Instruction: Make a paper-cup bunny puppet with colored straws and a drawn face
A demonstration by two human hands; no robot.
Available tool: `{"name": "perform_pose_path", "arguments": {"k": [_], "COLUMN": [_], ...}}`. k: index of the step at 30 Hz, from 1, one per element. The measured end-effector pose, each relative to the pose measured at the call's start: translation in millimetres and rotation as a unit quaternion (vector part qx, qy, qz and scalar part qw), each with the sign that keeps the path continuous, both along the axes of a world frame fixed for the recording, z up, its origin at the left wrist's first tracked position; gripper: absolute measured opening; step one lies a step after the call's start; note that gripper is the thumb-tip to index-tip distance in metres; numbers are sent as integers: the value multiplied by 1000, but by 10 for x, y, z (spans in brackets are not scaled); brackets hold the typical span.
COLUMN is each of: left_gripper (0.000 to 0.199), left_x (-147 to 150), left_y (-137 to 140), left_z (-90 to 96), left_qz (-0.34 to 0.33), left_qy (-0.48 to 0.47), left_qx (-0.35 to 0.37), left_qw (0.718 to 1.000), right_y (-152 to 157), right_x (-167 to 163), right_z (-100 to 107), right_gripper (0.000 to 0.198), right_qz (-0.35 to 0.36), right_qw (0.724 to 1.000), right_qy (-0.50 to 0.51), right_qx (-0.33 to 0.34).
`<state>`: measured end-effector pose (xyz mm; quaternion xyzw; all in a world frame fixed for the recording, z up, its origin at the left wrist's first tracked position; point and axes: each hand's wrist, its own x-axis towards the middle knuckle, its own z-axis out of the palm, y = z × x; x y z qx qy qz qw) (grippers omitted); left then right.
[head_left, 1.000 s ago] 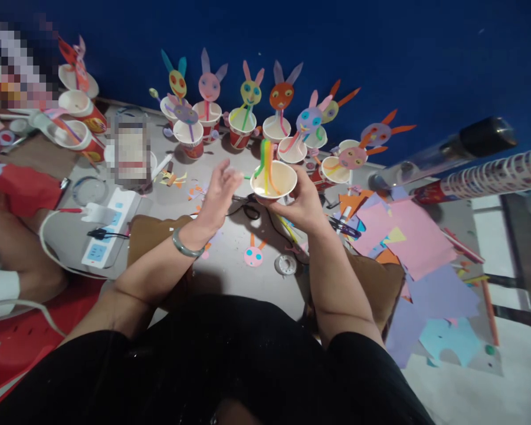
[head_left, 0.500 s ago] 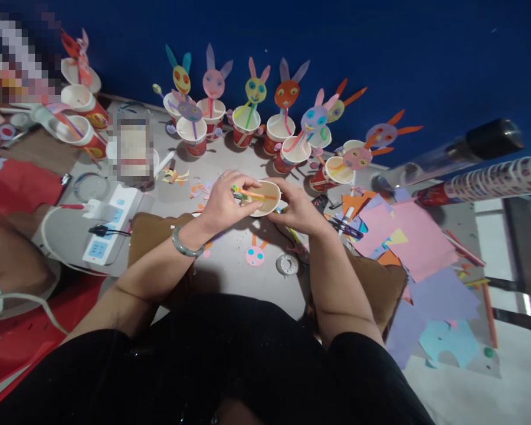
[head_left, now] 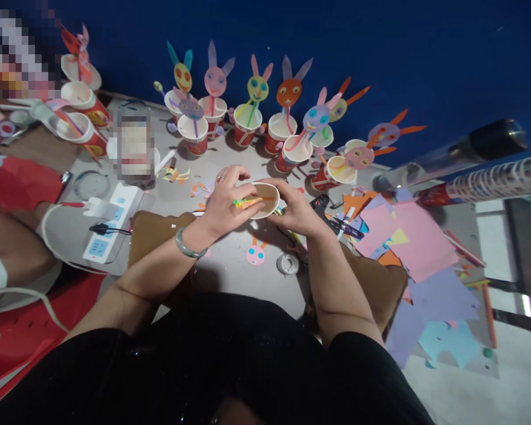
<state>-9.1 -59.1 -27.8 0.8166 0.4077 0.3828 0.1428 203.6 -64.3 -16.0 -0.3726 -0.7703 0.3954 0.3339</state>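
Observation:
A paper cup [head_left: 268, 199] is tilted between my two hands, its open mouth toward me and an orange strip showing inside. My right hand [head_left: 294, 206] is wrapped round the cup's right side. At the left rim, my left hand [head_left: 228, 200] pinches a thin yellow-and-orange strip [head_left: 248, 203] with a green end; whether it is a straw or paper I cannot tell. Its fingers also touch the cup. On the table below lies a pink paper rabbit head [head_left: 255, 255] with blue eyes and orange ears. A white tape roll [head_left: 287, 264] lies beside it.
Along the blue wall stand several red cups [head_left: 244, 137] with paper rabbit figures. Coloured paper sheets [head_left: 420, 236], scissors [head_left: 347, 227] and stacked cups [head_left: 491, 180] are on the right. To the left are a power strip [head_left: 110, 227] and another person's arm [head_left: 17, 248].
My left hand has turned slightly and its fingers have lifted; the strip has tipped lower at the cup's left rim. My right hand still holds the cup.

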Motion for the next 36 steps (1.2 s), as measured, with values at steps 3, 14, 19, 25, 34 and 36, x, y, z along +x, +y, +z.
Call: {"name": "perform_pose_path", "arguments": {"k": [3,14,19,25,34,36], "left_gripper": [12,5,12,27,40,39], "left_x": [-16,50,92,134,175,184], "left_y": [-1,-9,-47,-70,-103,-110], "left_z": [12,-23,-12,-21,-2,1], "left_qz": [-13,-11,19,36,69,76], "left_qy": [8,-106,-185,-235,-284,-287], "left_qx": [-10,-52,-76,-77,-91,-94], "left_qw": [1000,993,980,968,952,950], "right_y": [1,5,17,17,-10,-13], "right_x": [-13,-26,-30,-38,-80,-82], "right_z": [-19,-41,-96,-121,-108,-105], "right_gripper": [57,62,65,70,71,70], "right_qz": [-1,11,6,2,-7,-10], "right_qw": [1000,997,992,990,986,985], "right_qy": [5,44,78,84,112,113], "right_qx": [7,-59,-95,-112,-125,-127]}}
